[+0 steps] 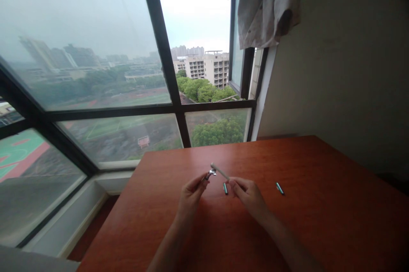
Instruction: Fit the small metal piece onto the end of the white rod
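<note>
Over the middle of the table, my left hand point(190, 195) is closed in a pinch on a small razor handle point(211, 173) with a shiny silver head. My right hand point(251, 197) grips one end of a thin pale stick point(221, 171). The stick's far tip is at the silver head; whether they touch I cannot tell. Between the two hands lies a small dark razor cartridge point(225, 188) with a green strip, close by my right fingertips. Farther right rests a second green-striped cartridge point(280, 188), apart from both hands.
The reddish-brown wooden table point(153, 229) extends beneath both arms. Dark-framed windows point(108, 112) rise behind and to the left, with one open sash point(238, 63). A pale garment point(268, 8) hangs at the upper right, beside a plain wall point(335, 72).
</note>
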A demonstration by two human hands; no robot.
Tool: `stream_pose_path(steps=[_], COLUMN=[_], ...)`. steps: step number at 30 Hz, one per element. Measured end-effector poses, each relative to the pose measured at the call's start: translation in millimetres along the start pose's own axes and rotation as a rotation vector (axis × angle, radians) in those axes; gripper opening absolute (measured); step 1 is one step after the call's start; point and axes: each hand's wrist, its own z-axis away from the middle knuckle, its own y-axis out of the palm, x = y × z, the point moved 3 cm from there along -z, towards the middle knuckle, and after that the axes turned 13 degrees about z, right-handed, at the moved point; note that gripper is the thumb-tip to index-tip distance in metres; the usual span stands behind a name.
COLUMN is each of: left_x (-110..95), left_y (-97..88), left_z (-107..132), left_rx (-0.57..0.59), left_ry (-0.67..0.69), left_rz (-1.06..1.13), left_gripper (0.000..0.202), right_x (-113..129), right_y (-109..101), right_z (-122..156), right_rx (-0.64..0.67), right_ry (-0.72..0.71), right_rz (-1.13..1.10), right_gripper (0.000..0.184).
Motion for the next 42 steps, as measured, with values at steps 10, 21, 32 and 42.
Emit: stream_pose_path(steps=[10, 21, 32, 42], left_x=[-16.1, -20.7, -20.1, -14.6], left_y=[2.9, -2.2, -0.7, -1.0], left_z=[-2.3, -4.8, -4.3, -3.9], left_rx=[0.107, 0.121, 0.218, 0.2], left_ry=[0.131, 0.122, 0.165, 0.143], left_rz=[-0.211, -0.202, -0.338, -0.304], left_gripper=[0.024, 0.025, 0.022, 0.024], right_x=[-2.1, -4.7, -6.4, -4.1], right_y=[-22.7, -26.7, -26.8, -26.9], right_z=[-4.9, -5.4, -4.5, -4.6], right_rx=[-0.052, -0.048, -0.032, -0.036], right_ry=[-0.144, -0.146, -0.187, -0.197], right_rz=[0.255, 0.261, 0.318, 0.322], right_gripper=[0.038, 0.039, 0.034, 0.033])
